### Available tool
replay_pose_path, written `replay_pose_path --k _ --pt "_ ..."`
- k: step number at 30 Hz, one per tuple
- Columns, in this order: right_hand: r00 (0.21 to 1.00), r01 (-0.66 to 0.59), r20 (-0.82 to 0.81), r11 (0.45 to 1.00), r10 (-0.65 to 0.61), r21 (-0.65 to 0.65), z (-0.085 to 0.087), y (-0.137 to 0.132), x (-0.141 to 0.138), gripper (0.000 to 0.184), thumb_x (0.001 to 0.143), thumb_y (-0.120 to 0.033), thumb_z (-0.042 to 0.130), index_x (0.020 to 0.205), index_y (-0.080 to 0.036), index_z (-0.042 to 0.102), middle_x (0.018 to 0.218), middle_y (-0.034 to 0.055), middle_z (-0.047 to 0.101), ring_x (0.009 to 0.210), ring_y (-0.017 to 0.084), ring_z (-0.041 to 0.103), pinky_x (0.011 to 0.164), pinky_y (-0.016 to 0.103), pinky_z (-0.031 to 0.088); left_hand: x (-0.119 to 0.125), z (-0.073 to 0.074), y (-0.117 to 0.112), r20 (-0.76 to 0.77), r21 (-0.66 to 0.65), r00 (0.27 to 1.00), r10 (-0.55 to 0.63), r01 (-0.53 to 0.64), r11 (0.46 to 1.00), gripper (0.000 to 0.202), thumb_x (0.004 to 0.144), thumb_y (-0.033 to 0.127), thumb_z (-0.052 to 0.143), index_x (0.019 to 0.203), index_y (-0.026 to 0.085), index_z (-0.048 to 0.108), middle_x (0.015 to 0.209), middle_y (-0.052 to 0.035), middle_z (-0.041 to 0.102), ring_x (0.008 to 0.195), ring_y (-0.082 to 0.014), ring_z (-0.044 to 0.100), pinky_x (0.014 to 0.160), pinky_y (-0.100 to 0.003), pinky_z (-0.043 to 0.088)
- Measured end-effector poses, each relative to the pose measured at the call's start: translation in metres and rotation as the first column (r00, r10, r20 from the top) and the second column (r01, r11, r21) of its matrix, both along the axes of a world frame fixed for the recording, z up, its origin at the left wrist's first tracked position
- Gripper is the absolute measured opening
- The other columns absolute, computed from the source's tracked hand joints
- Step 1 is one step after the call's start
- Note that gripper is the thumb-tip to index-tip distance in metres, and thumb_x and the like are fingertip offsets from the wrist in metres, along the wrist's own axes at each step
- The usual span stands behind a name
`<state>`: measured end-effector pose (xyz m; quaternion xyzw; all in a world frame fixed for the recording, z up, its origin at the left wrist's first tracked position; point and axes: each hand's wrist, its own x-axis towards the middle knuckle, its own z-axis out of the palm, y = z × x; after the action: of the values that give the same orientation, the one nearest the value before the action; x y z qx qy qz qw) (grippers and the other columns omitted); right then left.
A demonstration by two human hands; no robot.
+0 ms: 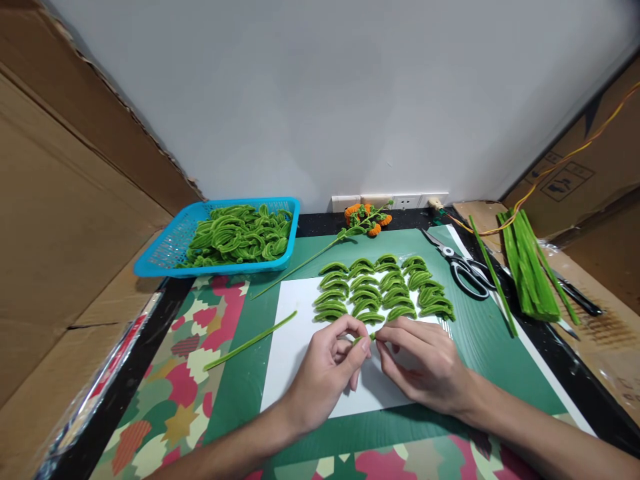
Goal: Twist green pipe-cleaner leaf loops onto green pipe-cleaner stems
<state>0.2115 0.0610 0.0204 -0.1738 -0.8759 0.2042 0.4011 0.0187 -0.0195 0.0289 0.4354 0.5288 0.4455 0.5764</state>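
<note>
Over a white sheet of paper (287, 373), my left hand (333, 367) pinches a short piece of green pipe cleaner (373, 336) between thumb and fingers. My right hand (425, 363) pinches the same piece from the other side; most of it is hidden by the fingertips. Just beyond my hands, several curved green pipe cleaner leaf shapes (365, 293) lie in columns on the paper and mat. A long straight green pipe cleaner (253, 341) rests to the left of my left hand.
A blue plastic basket (165, 257) heaped with green pieces (240, 233) stands back left. An orange-flowered pipe cleaner stem (345, 233) lies behind the rows. Scissors (467, 270), a bundle of green pipe cleaners (530, 273) and a black-handled knife (580, 297) lie right. Cardboard (60, 167) flanks the table.
</note>
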Motion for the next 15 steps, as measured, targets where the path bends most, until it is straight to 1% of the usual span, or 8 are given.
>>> replay_pose_path --k 5,10,15 --pt "0.999 0.030 0.011 1.000 -0.030 0.009 -0.0008 0.0003 -0.0002 0.011 0.102 -0.011 0.061 0.108 -0.016 0.068 0.083 0.0029 0.069 0.066 0.015 0.064 0.060 0.028 0.048 0.0000 -0.0020 -0.0012 -0.073 -0.014 0.997 -0.027 0.026 1.000 0.028 0.104 0.047 0.069 0.102 0.020 0.063 0.064 0.0078 0.053 0.054 -0.0095 0.052 0.055 -0.020 0.043" --pt "1.000 0.013 0.024 0.999 -0.014 0.032 -0.0006 0.0012 -0.0007 0.010 0.101 -0.012 0.061 0.106 -0.017 0.067 0.082 0.0030 0.069 0.065 0.016 0.063 0.059 0.029 0.047 -0.0006 -0.0050 -0.0027 -0.130 -0.011 0.990 -0.053 0.052 0.999 0.030 0.106 0.049 0.065 0.101 0.020 0.064 0.064 0.0078 0.048 0.055 -0.0110 0.050 0.055 -0.022 0.041" --pt "0.999 0.021 0.029 0.996 -0.023 0.087 0.0003 0.0026 -0.0021 0.010 0.099 -0.010 0.063 0.104 -0.018 0.067 0.080 0.0031 0.070 0.064 0.016 0.063 0.058 0.030 0.046 -0.0002 -0.0046 -0.0032 -0.140 -0.017 0.988 -0.058 0.056 0.998 0.033 0.106 0.051 0.063 0.101 0.019 0.066 0.063 0.0071 0.049 0.055 -0.0119 0.050 0.055 -0.023 0.041"
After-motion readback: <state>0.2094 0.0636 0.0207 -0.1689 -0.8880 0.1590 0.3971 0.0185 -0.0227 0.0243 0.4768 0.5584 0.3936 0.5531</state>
